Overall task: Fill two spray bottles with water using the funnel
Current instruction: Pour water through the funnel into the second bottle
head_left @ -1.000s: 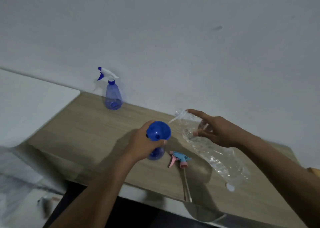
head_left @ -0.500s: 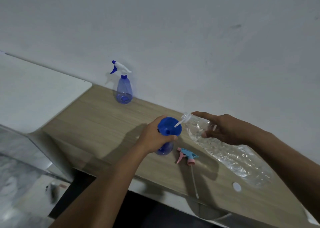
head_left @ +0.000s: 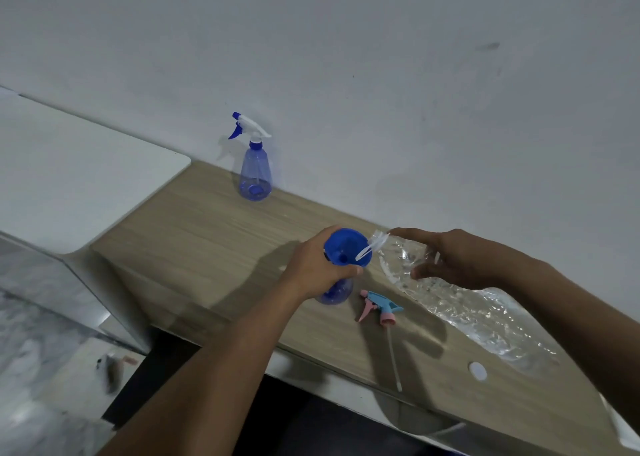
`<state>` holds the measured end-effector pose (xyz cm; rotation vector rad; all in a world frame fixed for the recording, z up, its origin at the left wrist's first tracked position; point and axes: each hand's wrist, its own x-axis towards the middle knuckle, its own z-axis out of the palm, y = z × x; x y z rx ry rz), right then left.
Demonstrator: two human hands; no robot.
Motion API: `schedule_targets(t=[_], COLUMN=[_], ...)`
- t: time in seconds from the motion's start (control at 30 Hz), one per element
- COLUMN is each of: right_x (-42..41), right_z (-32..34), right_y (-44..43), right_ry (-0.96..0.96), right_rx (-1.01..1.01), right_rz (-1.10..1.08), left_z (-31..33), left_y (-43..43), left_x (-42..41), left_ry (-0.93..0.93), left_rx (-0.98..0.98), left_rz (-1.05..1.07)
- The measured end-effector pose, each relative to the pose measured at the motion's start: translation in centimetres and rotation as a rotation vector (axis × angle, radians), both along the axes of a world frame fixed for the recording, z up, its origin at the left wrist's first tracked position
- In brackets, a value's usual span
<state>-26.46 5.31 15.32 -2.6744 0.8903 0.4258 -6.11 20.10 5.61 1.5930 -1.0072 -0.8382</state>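
Observation:
A blue funnel sits in the neck of an open blue spray bottle on the wooden table. My left hand grips the funnel and bottle neck. My right hand holds a large clear water bottle, tilted with its mouth at the funnel rim; a thin stream of water runs into the funnel. The removed pink and light-blue trigger head with its dip tube lies on the table beside the bottle. A second blue spray bottle, with its trigger head on, stands by the wall.
A white bottle cap lies near the table's front edge on the right. A white surface adjoins the table on the left. The wall runs right behind the table. The floor shows at lower left.
The clear bottle's mouth has come closer, from beside the funnel to over its rim, and water now runs in. The camera view has shifted left, so things sit further right.

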Motion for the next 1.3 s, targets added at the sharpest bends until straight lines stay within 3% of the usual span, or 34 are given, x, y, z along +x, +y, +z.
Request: schedule_targets(t=[1.07,1.3], right_x=[0.3,-0.1], right_z=[0.7,-0.4], right_y=[-0.2,-0.1], right_ry=[0.068,-0.021], right_rx=[-0.018,0.010], right_rz=[0.041,0.030], left_z=[0.9,0.9], left_y=[0.4,0.5], left_x=[-0.1,-0.1], left_ry=[0.023,0.026], left_rx=[0.003,0.008], left_rz=[-0.035,-0.025])
